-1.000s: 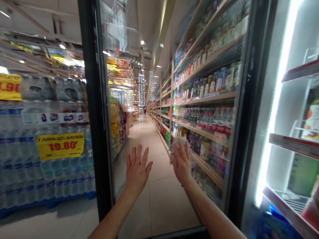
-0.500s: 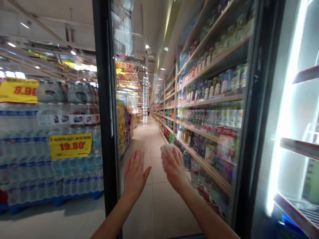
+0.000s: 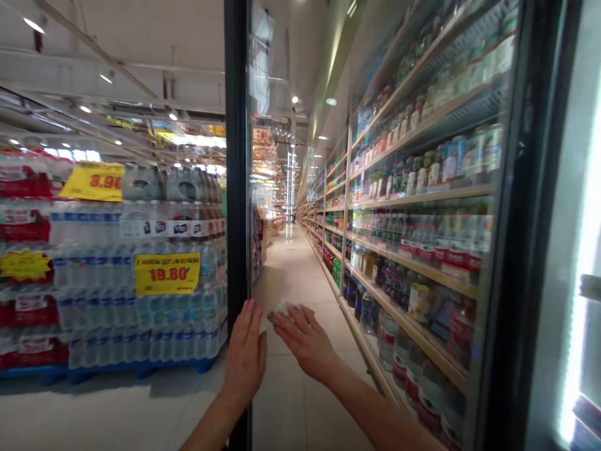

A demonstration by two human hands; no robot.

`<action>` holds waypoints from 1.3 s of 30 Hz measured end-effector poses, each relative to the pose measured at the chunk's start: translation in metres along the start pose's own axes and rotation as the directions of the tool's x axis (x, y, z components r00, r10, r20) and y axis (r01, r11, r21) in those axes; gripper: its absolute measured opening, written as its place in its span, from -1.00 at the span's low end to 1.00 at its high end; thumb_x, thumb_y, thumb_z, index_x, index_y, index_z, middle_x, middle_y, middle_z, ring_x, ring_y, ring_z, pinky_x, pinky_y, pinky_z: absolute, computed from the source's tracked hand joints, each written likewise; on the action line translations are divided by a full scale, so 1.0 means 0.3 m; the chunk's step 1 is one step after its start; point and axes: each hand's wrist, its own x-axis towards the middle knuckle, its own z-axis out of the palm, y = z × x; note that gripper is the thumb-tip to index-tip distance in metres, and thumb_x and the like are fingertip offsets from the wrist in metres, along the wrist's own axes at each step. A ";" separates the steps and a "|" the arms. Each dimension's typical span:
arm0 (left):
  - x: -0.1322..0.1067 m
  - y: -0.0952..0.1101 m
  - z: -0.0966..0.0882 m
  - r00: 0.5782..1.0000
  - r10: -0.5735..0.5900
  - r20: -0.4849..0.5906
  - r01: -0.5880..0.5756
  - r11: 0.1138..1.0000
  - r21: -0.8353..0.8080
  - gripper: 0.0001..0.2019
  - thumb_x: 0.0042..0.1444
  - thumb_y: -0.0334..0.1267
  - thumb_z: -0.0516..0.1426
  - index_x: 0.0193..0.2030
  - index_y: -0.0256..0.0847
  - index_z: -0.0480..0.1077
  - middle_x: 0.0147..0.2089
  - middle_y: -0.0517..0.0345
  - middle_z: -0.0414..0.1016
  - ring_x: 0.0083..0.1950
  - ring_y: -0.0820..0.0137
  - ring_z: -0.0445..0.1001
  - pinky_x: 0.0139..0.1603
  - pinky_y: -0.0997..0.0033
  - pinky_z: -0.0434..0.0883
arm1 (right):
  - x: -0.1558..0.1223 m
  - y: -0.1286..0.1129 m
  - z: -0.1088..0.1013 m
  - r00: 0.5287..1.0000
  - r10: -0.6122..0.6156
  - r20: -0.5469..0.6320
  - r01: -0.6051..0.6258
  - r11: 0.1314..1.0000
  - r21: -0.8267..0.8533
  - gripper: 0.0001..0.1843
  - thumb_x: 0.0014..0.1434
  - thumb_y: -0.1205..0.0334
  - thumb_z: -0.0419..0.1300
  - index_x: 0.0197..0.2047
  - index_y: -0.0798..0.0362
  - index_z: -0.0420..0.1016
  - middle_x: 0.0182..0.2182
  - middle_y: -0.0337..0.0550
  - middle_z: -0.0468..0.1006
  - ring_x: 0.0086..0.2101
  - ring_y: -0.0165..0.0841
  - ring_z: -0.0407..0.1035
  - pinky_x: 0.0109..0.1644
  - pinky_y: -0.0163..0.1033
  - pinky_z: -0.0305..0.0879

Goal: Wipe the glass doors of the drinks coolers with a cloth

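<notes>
A glass door [image 3: 282, 401] with a black frame [image 3: 238, 156] stands in front of me, the aisle and drink shelves showing in its pane. My left hand [image 3: 244, 351] lies flat beside the frame's left edge, fingers stretched and holding nothing. On the pane, my right hand [image 3: 305, 341] presses a pale wiping cloth [image 3: 283, 309], its fingers pointing up and left. Most of the cloth is hidden beneath that hand. The two hands are close together but apart.
Left of the door, packs of bottled water [image 3: 103, 313] are stacked on a blue pallet [image 3: 145, 368], with a yellow price sign [image 3: 168, 274]. A bright light strip [image 3: 575, 351] runs along the cooler at the right. Shelves of drinks [image 3: 422, 250] appear in the glass.
My right hand has moved left and down with the cloth, nearer my left hand. My left hand is now closer to the door's left frame. The view has turned slightly left.
</notes>
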 end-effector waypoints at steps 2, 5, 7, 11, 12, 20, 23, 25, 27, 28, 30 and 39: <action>-0.009 -0.033 -0.029 0.999 -0.033 -0.018 0.033 0.999 0.018 -0.38 0.17 -0.45 -0.08 0.35 -0.13 -0.20 0.36 -0.06 -0.04 0.36 0.25 -0.03 0.29 0.06 0.09 | 0.067 0.001 0.030 0.997 0.076 -0.021 -0.076 0.997 0.001 -0.60 0.21 0.39 -0.03 0.10 0.02 0.33 0.23 -0.24 0.17 0.28 -0.22 -0.19 0.30 0.02 -0.05; -0.008 -0.062 -0.051 0.997 -0.079 -0.025 0.079 0.997 0.021 -0.38 0.17 -0.45 -0.08 0.35 -0.11 -0.21 0.36 -0.08 -0.05 0.35 0.22 -0.02 0.28 0.02 0.11 | 0.166 0.014 0.064 0.964 0.263 -0.036 -0.263 0.965 0.006 -0.56 0.21 0.38 -0.01 0.16 0.05 0.26 0.22 -0.14 0.18 0.29 -0.17 -0.27 0.29 0.12 -0.09; -0.009 -0.067 -0.055 0.997 -0.081 -0.014 0.081 0.997 0.017 -0.38 0.17 -0.45 -0.08 0.35 -0.11 -0.21 0.36 -0.08 -0.04 0.35 0.22 -0.01 0.27 0.03 0.13 | 0.152 -0.033 0.082 0.965 0.263 -0.009 -0.262 0.965 0.023 -0.56 0.21 0.37 -0.02 0.17 0.06 0.25 0.23 -0.13 0.16 0.29 -0.15 -0.25 0.29 0.13 -0.07; -0.043 -0.058 -0.050 0.998 -0.059 0.002 0.059 0.998 0.024 -0.38 0.17 -0.46 -0.09 0.34 -0.14 -0.20 0.35 -0.08 -0.04 0.36 0.25 -0.02 0.28 0.09 0.12 | -0.053 -0.204 0.101 0.997 0.029 0.070 -0.034 0.996 0.078 -0.60 0.23 0.30 -0.01 0.14 0.07 0.29 0.24 -0.16 0.15 0.25 -0.25 -0.08 0.28 -0.04 0.06; -0.055 -0.054 -0.048 0.999 -0.047 0.015 0.046 0.999 0.026 -0.38 0.17 -0.47 -0.09 0.34 -0.15 -0.20 0.35 -0.08 -0.04 0.35 0.26 -0.02 0.29 0.10 0.12 | -0.098 -0.226 0.102 0.996 -0.007 0.092 0.000 0.997 0.084 -0.60 0.24 0.29 -0.01 0.14 0.05 0.29 0.25 -0.20 0.13 0.24 -0.28 -0.06 0.28 -0.08 0.07; -0.078 0.005 0.006 0.997 -0.016 0.071 0.016 1.000 0.002 -0.37 0.17 -0.44 -0.10 0.35 -0.16 -0.25 0.36 -0.09 -0.04 0.35 0.24 -0.01 0.24 0.09 0.20 | 0.010 -0.011 0.031 0.948 0.317 -0.034 -0.318 0.947 -0.037 -0.59 0.20 0.37 0.02 0.13 0.02 0.30 0.17 -0.08 0.27 0.28 -0.20 -0.20 0.29 0.13 -0.13; -0.081 0.019 0.039 0.995 -0.024 0.100 0.025 1.000 -0.006 -0.36 0.17 -0.41 -0.08 0.35 -0.17 -0.27 0.35 -0.12 -0.04 0.35 0.22 0.00 0.22 0.07 0.22 | -0.066 -0.021 0.000 0.971 0.237 -0.001 -0.237 0.971 -0.039 -0.60 0.18 0.39 0.03 0.10 0.04 0.34 0.18 -0.12 0.26 0.27 -0.19 -0.16 0.30 0.08 -0.11; -0.093 0.025 0.058 0.992 -0.027 0.122 0.026 1.000 0.009 -0.36 0.17 -0.39 -0.08 0.35 -0.19 -0.27 0.35 -0.14 -0.04 0.35 0.20 -0.01 0.22 0.05 0.22 | -0.153 -0.051 -0.019 0.986 0.157 0.050 -0.155 0.987 -0.035 -0.62 0.19 0.41 0.01 0.06 0.01 0.37 0.18 -0.20 0.26 0.26 -0.22 -0.11 0.32 0.03 -0.12; -0.104 0.035 0.074 0.991 -0.022 0.135 0.016 0.999 0.044 -0.36 0.17 -0.36 -0.06 0.35 -0.22 -0.27 0.35 -0.17 -0.04 0.36 0.18 -0.05 0.21 0.02 0.22 | -0.211 -0.056 -0.035 0.988 0.145 0.062 -0.142 0.989 -0.049 -0.62 0.20 0.41 -0.01 0.04 -0.02 0.39 0.16 -0.25 0.29 0.26 -0.25 -0.09 0.33 0.00 -0.13; -0.108 0.043 0.081 0.990 -0.019 0.137 0.010 0.998 0.068 -0.35 0.17 -0.35 -0.05 0.35 -0.24 -0.26 0.34 -0.19 -0.03 0.37 0.17 -0.08 0.20 0.01 0.21 | -0.222 -0.045 -0.043 0.983 0.178 0.039 -0.176 0.982 -0.065 -0.62 0.20 0.42 -0.01 0.04 -0.01 0.39 0.15 -0.23 0.31 0.26 -0.26 -0.10 0.32 0.01 -0.13; -0.107 0.064 0.091 0.991 0.000 0.134 -0.014 0.994 0.106 -0.35 0.17 -0.33 -0.03 0.35 -0.27 -0.25 0.34 -0.21 -0.02 0.37 0.16 -0.11 0.22 -0.01 0.16 | -0.216 0.002 -0.062 0.953 0.301 -0.029 -0.302 0.947 -0.108 -0.62 0.19 0.42 0.01 0.04 0.03 0.39 0.14 -0.12 0.32 0.27 -0.22 -0.15 0.30 0.05 -0.09; -0.092 0.136 0.140 0.989 0.036 0.141 -0.063 0.980 0.191 -0.31 0.15 -0.17 0.04 0.33 -0.40 -0.17 0.29 -0.32 0.07 0.39 0.14 -0.22 0.27 -0.05 0.02 | -0.345 0.193 -0.160 0.691 0.634 -0.348 -0.717 0.663 -0.216 -0.40 0.20 0.38 0.00 0.30 -0.04 0.01 0.30 -0.03 -0.07 0.27 -0.04 -0.17 0.21 0.23 0.01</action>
